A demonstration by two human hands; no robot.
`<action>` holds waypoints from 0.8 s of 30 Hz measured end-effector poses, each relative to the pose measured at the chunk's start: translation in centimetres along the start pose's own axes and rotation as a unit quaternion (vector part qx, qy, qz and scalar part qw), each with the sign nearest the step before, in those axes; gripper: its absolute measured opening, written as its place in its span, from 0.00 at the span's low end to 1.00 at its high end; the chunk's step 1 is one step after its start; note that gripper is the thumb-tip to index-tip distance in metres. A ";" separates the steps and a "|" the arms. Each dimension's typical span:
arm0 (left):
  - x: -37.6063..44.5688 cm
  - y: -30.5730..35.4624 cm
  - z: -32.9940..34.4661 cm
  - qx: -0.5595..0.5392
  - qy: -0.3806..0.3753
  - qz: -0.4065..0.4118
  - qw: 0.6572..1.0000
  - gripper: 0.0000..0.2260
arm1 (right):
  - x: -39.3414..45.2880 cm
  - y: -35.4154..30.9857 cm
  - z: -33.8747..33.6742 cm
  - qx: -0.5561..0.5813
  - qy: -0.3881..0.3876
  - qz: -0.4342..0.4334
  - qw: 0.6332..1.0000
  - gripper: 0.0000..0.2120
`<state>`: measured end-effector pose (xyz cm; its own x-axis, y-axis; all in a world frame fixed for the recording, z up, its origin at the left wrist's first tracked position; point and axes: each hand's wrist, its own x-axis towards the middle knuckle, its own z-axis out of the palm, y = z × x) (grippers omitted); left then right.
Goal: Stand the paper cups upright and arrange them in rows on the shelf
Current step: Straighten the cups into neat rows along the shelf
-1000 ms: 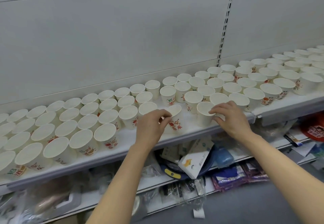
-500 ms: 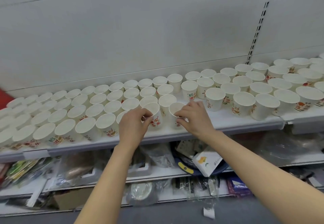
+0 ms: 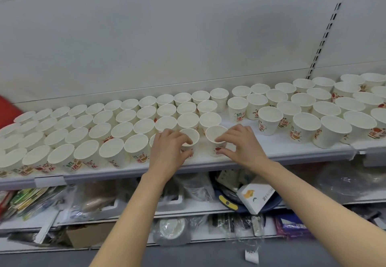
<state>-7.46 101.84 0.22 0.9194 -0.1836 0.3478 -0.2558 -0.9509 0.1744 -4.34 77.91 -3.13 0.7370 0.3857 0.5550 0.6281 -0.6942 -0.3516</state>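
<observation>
Several white paper cups with red and green print stand upright on the white shelf [image 3: 271,152]. Tight rows fill the left part [image 3: 83,129]; looser cups [image 3: 302,108] stand on the right. My left hand [image 3: 169,152] pinches the rim of a front-row cup [image 3: 191,136] at the end of the tight rows. My right hand [image 3: 242,143] pinches the rim and side of the neighbouring cup [image 3: 215,135], which stands just right of it with a small gap between them. Both cups are upright on the shelf near its front edge.
The grey back panel [image 3: 167,47] rises behind the cups, with a slotted upright [image 3: 321,43] at the right. Bare shelf surface lies between my right hand and the right-hand cups. Lower shelves hold bags, a white box [image 3: 257,195] and packaged goods.
The view has shifted left. Both hands have slid two front cups leftward along the shelf to the end of the tight rows, still holding them by their rims.
</observation>
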 end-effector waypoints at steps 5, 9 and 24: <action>0.2 -0.7 0.4 -0.009 -0.015 0.006 1.000 0.07 | 0.9 -1.0 0.9 -0.001 0.013 -0.005 1.000 0.06; 0.8 -0.9 0.5 -0.052 0.016 0.040 0.998 0.10 | 1.3 -1.7 1.6 -0.013 0.022 -0.013 1.000 0.06; 13.4 6.4 1.5 -0.087 -0.042 0.095 0.991 0.10 | 4.2 9.2 -6.3 -0.125 0.082 0.191 0.970 0.04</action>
<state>3.70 92.93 4.61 0.8698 -0.3820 0.3123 -0.4672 -0.8412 0.2723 2.96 69.37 0.71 0.8420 -0.0160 0.5393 0.2214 -0.9012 -0.3725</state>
